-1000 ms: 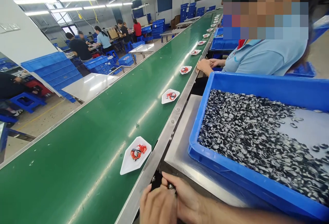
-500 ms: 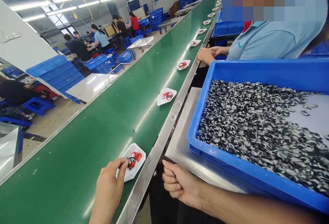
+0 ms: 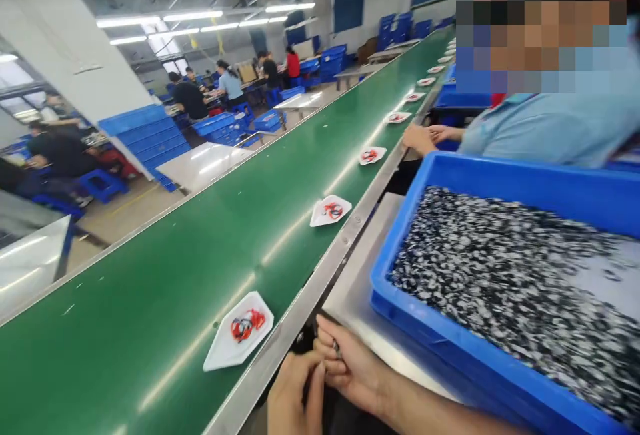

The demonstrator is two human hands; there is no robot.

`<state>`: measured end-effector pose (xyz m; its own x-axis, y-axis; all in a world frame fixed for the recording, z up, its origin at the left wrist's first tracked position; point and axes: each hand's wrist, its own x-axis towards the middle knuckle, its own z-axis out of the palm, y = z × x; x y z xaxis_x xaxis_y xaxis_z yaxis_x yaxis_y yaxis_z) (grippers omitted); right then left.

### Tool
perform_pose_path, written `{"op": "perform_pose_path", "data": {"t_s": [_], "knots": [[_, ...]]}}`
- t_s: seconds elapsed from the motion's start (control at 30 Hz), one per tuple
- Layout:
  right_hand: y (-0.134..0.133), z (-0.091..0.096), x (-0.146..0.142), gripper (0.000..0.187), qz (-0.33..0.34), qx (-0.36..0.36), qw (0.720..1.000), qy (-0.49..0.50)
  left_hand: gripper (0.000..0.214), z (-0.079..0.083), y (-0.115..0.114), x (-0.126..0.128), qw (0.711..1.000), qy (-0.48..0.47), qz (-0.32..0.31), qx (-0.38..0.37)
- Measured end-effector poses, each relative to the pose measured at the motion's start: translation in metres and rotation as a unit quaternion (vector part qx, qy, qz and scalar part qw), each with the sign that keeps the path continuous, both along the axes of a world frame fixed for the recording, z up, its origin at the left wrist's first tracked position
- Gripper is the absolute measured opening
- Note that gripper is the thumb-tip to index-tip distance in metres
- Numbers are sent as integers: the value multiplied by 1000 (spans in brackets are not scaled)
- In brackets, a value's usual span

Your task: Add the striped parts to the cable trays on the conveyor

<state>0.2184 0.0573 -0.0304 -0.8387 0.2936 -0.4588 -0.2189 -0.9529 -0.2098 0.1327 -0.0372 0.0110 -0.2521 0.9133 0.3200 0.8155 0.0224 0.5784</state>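
My right hand [image 3: 355,368] is curled into a fist beside the conveyor's metal edge. A small dark bit shows between its fingers, too small to name. My left hand [image 3: 296,392] is closed in a pinch, its fingertips touching or nearly touching the right hand's fingers; whatever it may hold is hidden. On the green conveyor belt [image 3: 165,275], just left of my hands, lies a white angular tray [image 3: 225,350] with red and black pieces in it. To the right stands a blue bin [image 3: 400,298] filled with many small black-and-white pieces [image 3: 490,262].
More white trays, such as one tray [image 3: 320,216], run up the belt. A metal rail [image 3: 327,258] borders it. A co-worker's hands [image 3: 423,137] rest by the rail ahead, beyond the bin. A metal table [image 3: 345,288] supports the bin. People sit at the back left.
My left hand has left the near tray and come right, beside my right hand. My right hand stays closed. The view has shifted, and the trays lie at different places in it.
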Motion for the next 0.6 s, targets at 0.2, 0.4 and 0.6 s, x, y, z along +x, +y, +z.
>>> {"op": "perform_pose_path", "data": {"t_s": [0.2, 0.4, 0.6], "knots": [[-3, 4, 2, 41, -2, -14, 998, -54, 17, 12, 6, 16, 995, -95, 33, -19], [-1, 3, 4, 41, 18, -16, 1000, -7, 14, 12, -10, 6, 998, -25, 53, 20], [-3, 5, 5, 39, 27, -23, 999, 23, 20, 48, -52, -56, 965, 86, 244, 53]]}}
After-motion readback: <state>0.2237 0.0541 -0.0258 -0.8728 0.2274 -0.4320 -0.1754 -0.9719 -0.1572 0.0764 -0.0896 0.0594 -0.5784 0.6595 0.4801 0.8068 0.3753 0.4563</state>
